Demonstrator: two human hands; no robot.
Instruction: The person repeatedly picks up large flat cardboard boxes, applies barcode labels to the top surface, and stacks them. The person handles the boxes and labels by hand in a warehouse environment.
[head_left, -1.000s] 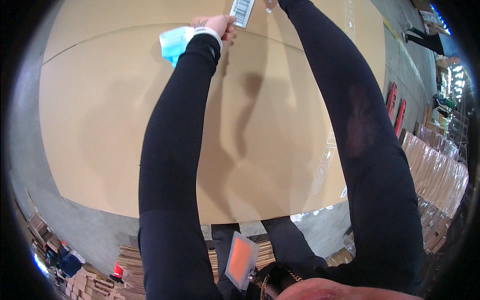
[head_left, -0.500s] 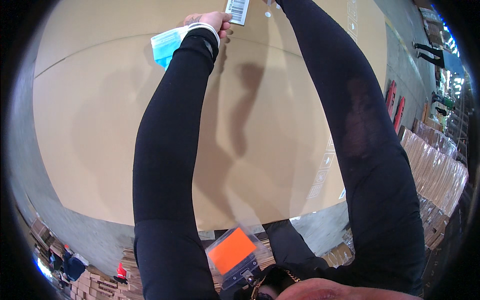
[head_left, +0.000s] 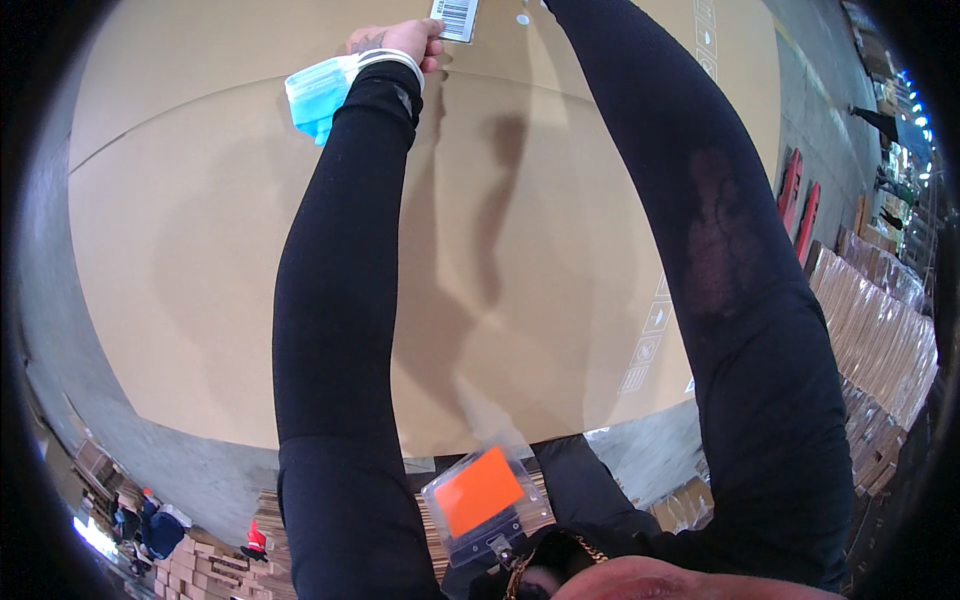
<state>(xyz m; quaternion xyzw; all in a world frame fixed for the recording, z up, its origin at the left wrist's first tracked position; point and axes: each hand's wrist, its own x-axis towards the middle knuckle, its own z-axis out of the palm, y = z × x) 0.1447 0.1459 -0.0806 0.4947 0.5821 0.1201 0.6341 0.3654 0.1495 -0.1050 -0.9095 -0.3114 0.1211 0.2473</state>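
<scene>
My left hand is near the top edge of the view, over a large flat brown cardboard box. Its fingers are closed at the lower left corner of a white barcode label, whose upper end runs out of view. A blue face mask hangs by its white loops from my left wrist. My right arm, in a black sleeve, stretches up to the top edge, and the hand itself is beyond the view. Beside that arm's end, a small white round spot shows on the cardboard.
Red pallet-jack forks lie on the concrete floor to the right. Wrapped stacks of flat cardboard stand behind them. Other people are far off at lower left. An orange card in a clear badge holder hangs at my front.
My left hand and the barcode label sit slightly further left and higher in the view. The bit of my right hand at the top edge has gone out of sight.
</scene>
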